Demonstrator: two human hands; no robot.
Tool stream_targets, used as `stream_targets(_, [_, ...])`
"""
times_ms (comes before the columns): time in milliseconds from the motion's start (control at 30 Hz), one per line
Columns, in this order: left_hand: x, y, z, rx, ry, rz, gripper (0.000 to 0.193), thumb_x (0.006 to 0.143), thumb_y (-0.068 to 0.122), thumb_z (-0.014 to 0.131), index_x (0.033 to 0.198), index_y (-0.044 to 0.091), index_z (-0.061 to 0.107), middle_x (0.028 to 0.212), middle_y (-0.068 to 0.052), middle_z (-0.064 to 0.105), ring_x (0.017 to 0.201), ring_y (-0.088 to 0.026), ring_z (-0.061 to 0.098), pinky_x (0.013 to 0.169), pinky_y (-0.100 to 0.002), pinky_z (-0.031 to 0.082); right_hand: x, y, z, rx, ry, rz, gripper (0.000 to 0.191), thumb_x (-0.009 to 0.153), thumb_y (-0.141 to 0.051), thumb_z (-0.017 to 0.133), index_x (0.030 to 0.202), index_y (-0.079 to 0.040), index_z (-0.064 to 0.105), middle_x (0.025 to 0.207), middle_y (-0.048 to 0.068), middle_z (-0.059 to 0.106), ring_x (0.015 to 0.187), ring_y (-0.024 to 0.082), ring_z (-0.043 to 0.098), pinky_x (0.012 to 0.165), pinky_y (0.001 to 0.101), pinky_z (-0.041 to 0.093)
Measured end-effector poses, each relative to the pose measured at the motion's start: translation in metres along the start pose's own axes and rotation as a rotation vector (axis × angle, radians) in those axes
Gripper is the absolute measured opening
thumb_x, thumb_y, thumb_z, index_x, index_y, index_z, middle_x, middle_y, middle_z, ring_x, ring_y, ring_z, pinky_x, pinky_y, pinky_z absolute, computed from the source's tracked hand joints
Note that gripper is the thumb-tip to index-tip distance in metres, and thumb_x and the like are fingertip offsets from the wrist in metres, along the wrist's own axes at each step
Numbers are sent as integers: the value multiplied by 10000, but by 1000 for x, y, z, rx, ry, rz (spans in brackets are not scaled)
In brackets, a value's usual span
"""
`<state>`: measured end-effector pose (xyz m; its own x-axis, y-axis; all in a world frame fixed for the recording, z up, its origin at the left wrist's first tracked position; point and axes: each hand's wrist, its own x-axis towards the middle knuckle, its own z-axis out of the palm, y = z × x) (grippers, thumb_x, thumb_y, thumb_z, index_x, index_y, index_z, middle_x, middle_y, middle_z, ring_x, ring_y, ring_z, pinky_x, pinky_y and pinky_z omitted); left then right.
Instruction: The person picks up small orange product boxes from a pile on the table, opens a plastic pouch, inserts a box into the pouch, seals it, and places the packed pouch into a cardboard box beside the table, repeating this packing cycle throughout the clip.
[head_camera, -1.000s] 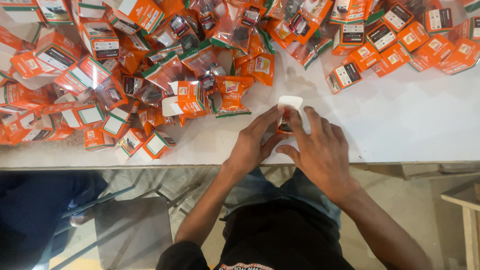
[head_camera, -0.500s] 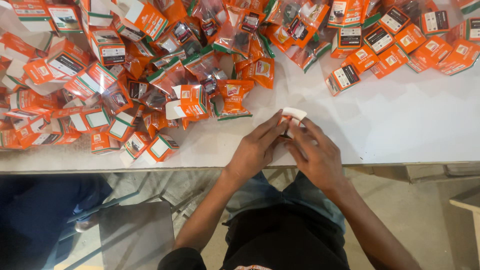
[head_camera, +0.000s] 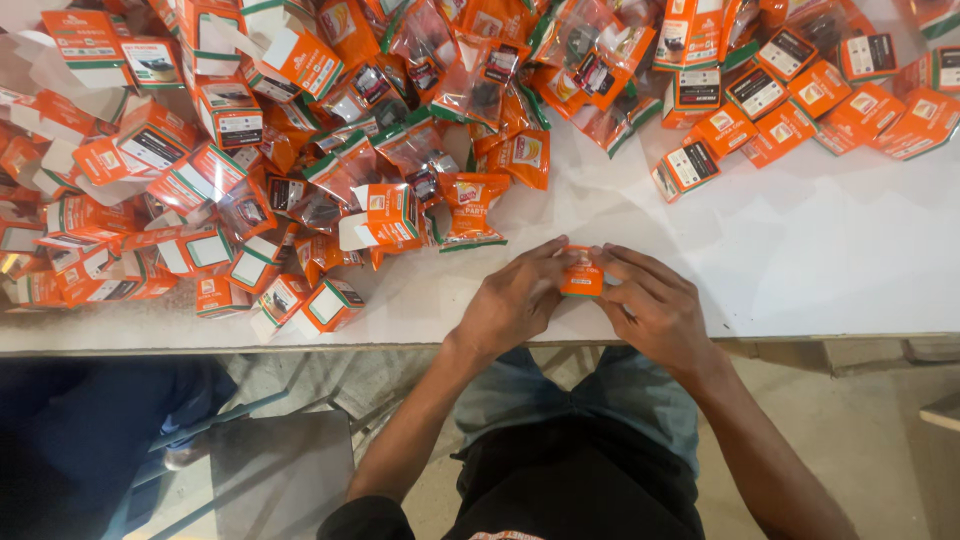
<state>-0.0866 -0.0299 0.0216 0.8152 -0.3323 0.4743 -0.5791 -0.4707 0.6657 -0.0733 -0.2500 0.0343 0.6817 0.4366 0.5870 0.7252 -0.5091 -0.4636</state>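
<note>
A small orange carton box (head_camera: 582, 278) sits between both my hands just above the white table's (head_camera: 800, 260) near edge. My left hand (head_camera: 515, 300) grips its left side with thumb and fingertips. My right hand (head_camera: 655, 305) presses on its right side, fingers bent over the top. The box's flaps look closed. Its lower half is hidden behind my fingers.
A large heap of orange-and-green small boxes and clear plastic pouches (head_camera: 330, 150) covers the table's left and middle. A row of closed orange boxes (head_camera: 790, 100) lies at the back right. A dark-clothed person's leg (head_camera: 90, 440) and a grey stool (head_camera: 270, 480) are at lower left.
The box showed an open white flap a second ago; now only its orange face shows. My hands have closed in tighter around it near the table edge.
</note>
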Motion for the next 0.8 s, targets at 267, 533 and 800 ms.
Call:
stream_targets(267, [11, 10, -11, 66, -9, 129, 223, 826, 46, 804, 1017, 72, 689, 1225, -85, 680, 1291, -299, 636, 1040, -380, 572, 1, -9, -8, 149, -24, 76, 349, 774, -56, 815, 1106, -5, 719, 1250, 136, 699, 1173, 336, 685, 975, 412, 560])
stream_targets(533, [13, 11, -16, 20, -71, 69, 233, 937, 115, 781, 1160, 83, 721, 1238, -43, 727, 1294, -261, 661, 1059, -371, 579, -3, -15, 0, 223, 50, 230, 223, 887, -27, 788, 1105, -72, 769, 1221, 112, 736, 1137, 249, 732, 946, 335, 608])
stream_targets(800, [6, 7, -12, -22, -33, 29, 192, 940, 120, 790, 1109, 90, 704, 1238, -69, 727, 1310, -259, 654, 1074, -370, 582, -8, -23, 10, 210, 127, 295, 172, 905, -17, 783, 1073, -51, 766, 1233, 138, 737, 1083, 235, 749, 898, 321, 619])
